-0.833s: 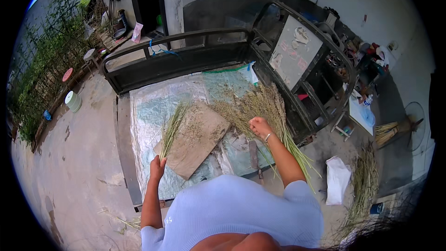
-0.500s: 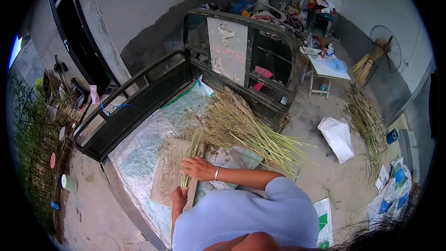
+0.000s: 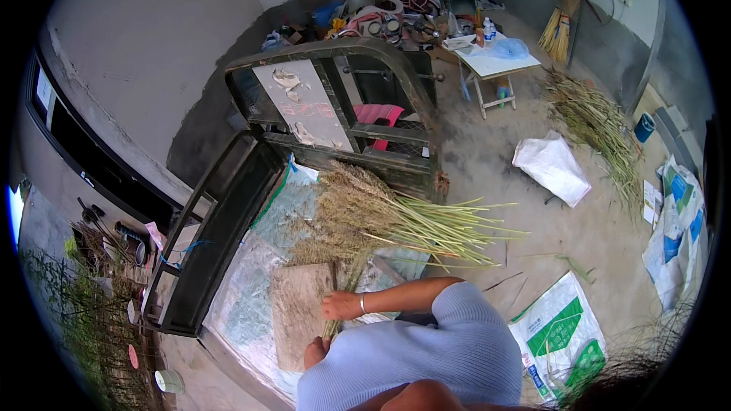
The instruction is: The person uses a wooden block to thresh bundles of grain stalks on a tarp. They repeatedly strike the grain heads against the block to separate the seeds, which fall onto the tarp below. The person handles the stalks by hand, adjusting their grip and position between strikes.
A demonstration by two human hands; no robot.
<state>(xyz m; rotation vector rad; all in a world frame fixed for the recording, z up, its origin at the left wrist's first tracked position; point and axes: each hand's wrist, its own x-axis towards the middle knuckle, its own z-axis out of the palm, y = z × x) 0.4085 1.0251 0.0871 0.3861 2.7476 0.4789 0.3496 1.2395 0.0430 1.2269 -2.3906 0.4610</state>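
A small bunch of dry grain stalks (image 3: 330, 329) slants along the right edge of a worn wooden board (image 3: 298, 312). My left hand (image 3: 315, 352) is closed round its lower stem end, partly hidden by my sleeve. Higher up, my right hand (image 3: 342, 305), with a silver bangle at the wrist, lies over the same stalks with its fingers curled round them. The seed heads of the bunch point away from me. Beyond them a large heap of cut stalks (image 3: 396, 217) rests on a plastic sheet (image 3: 236, 289), its green stems pointing right.
A dark metal cart bed with a side rail (image 3: 228, 240) and an end frame (image 3: 396, 137) encloses the sheet. To the right are a white sack (image 3: 552, 167), a green-and-white sack (image 3: 560, 335) and another pile of stalks (image 3: 601, 133). A small table (image 3: 495, 61) stands farther back.
My view has turned, so the scene appears tilted. The bunch and both hands have shifted from over the board to its right edge. Both hands still hold the stalks.
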